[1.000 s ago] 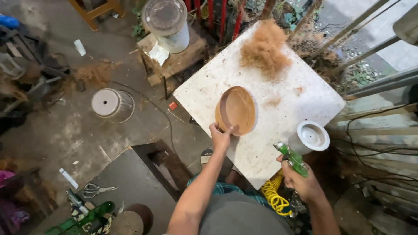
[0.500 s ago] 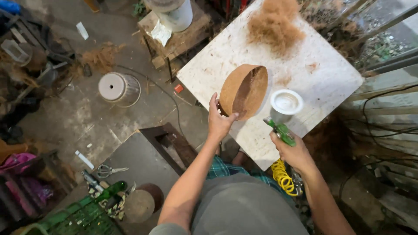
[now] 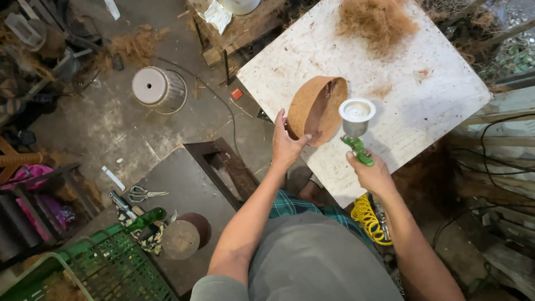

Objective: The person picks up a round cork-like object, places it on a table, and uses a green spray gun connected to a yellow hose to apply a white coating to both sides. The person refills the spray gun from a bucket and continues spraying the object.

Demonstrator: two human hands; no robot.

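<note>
My left hand (image 3: 286, 146) grips the rim of a round brown fibre bowl (image 3: 313, 107), tipped up on its edge over the white table (image 3: 440, 95), its hollow turned to the right. My right hand (image 3: 372, 174) holds a green spray gun (image 3: 357, 147) with a metal cup (image 3: 356, 115) on top, raised close to the bowl's open side. A coiled yellow hose (image 3: 368, 218) hangs below that hand. A heap of loose brown fibre (image 3: 378, 20) lies at the far end of the table.
A white ribbed bucket (image 3: 157, 88) stands on the concrete floor at left. A dark low table (image 3: 189, 195) holds scissors (image 3: 142, 194) and a green bottle (image 3: 140, 221). A green plastic crate (image 3: 117, 266) sits at bottom left. Cables and metal bars run along the right.
The bowl went from lying flat on the table to standing tipped on its edge in my left hand. My right hand raised the spray gun up beside the bowl's opening.
</note>
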